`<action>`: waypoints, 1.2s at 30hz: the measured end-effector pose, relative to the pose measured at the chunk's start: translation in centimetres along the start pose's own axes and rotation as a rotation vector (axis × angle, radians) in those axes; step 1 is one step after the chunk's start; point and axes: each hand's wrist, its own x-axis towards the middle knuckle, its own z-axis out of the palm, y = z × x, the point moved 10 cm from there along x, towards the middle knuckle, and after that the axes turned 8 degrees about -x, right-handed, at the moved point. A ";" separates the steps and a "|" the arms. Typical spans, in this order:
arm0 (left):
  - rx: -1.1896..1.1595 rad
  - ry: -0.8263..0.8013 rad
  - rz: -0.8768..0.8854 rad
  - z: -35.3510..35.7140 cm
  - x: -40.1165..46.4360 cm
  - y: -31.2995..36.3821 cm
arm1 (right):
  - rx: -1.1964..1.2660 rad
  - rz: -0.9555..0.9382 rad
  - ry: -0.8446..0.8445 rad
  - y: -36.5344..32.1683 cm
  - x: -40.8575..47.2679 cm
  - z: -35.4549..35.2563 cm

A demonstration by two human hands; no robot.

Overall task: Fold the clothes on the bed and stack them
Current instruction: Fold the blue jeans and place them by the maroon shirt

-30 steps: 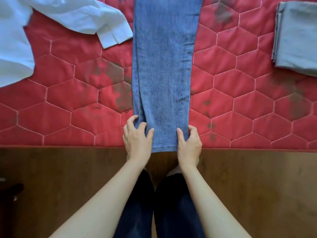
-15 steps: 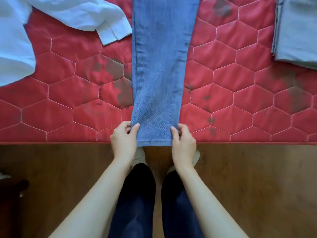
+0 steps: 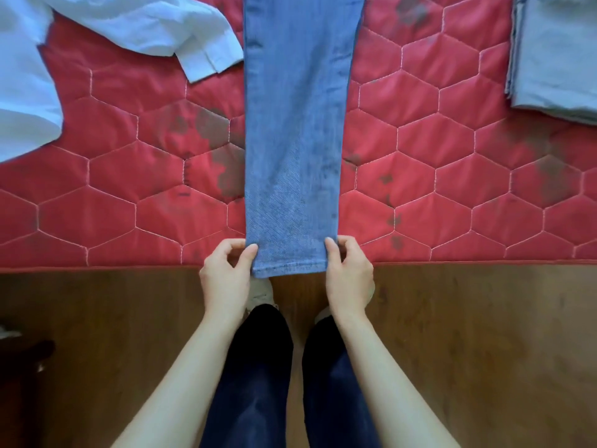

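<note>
From the head view, you stand at the edge of the bed (image 3: pixel 97 221), its red quilted cover stitched in hexagons and marked with dark patches. The blue jeans (image 3: pixel 297 124) lie lengthwise down the middle of it, folded into one narrow strip that runs from the far edge of the picture to the near edge of the bed, where the hem hangs just over the side.

Your left hand (image 3: pixel 226 273) pinches the left corner of that hem between thumb and curled fingers. Your right hand (image 3: pixel 349 273) pinches the right corner the same way, thumb on top of the denim. Both hands sit at the bed's edge, with the hem stretched flat between them.

To the far left a white shirt (image 3: pixel 135 24) lies crumpled, one cuff just beside the jeans. At the far right a folded grey garment (image 3: pixel 559 53) rests flat, well apart from the jeans.

Below the bed you see a brown wooden floor (image 3: pixel 484 350) and your legs in dark trousers (image 3: pixel 258 383).
</note>
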 end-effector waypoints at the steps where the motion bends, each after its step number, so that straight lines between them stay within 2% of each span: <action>1: 0.026 -0.008 -0.049 0.4 0.3 -1.0 | -0.050 0.039 -0.047 1.1 0.1 1.0; 7: 0.206 -0.070 -0.066 2.5 2.5 -3.2 | -0.078 0.022 0.011 2.0 1.1 2.1; 10: 0.112 -0.078 -0.047 3.0 3.0 -2.8 | 0.037 0.010 -0.031 1.1 1.4 2.8; 15: -0.100 -0.170 -0.216 4.2 4.1 -3.3 | 0.180 0.127 -0.071 0.9 1.9 2.9; 20: -0.198 -0.176 -0.091 3.5 3.9 -1.6 | 0.249 0.072 0.040 0.3 1.3 0.8; 25: -0.077 -0.187 -0.135 3.6 3.4 -2.9 | 0.157 0.150 -0.037 2.7 0.7 1.5; 29: -0.006 -0.174 -0.104 4.0 4.9 -1.7 | 0.118 0.061 -0.008 1.6 2.8 1.4; 36: 0.161 -0.013 0.008 5.0 12.3 4.3 | 0.127 -0.035 0.071 -3.8 9.7 1.0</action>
